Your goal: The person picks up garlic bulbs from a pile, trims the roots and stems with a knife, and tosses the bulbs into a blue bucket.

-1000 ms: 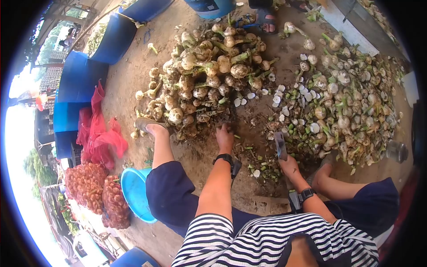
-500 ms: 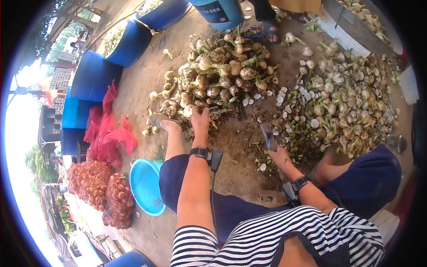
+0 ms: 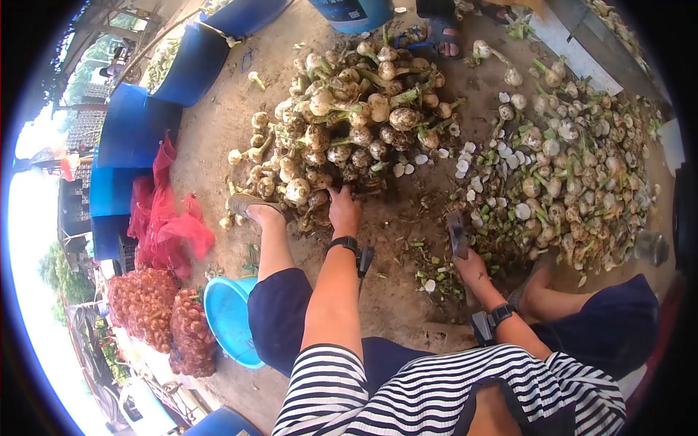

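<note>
Left hand (image 3: 343, 207) reaches into the near edge of the untrimmed garlic pile (image 3: 349, 123), fingers curled among bulbs; whether they grip 1 cannot be told. Right hand (image 3: 472, 267) is clenched on a knife (image 3: 457, 234), blade up. Bulbs look firm, light, dirt-caked; the stiff stalk seems the best hold.

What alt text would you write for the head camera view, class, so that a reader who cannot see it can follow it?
A seated person's left hand reaches into the near edge of a pile of untrimmed garlic bulbs on dirt ground, while the right hand holds a knife upright. A heap of trimmed garlic lies to the right, with blue barrels and red mesh sacks on the left.
</note>
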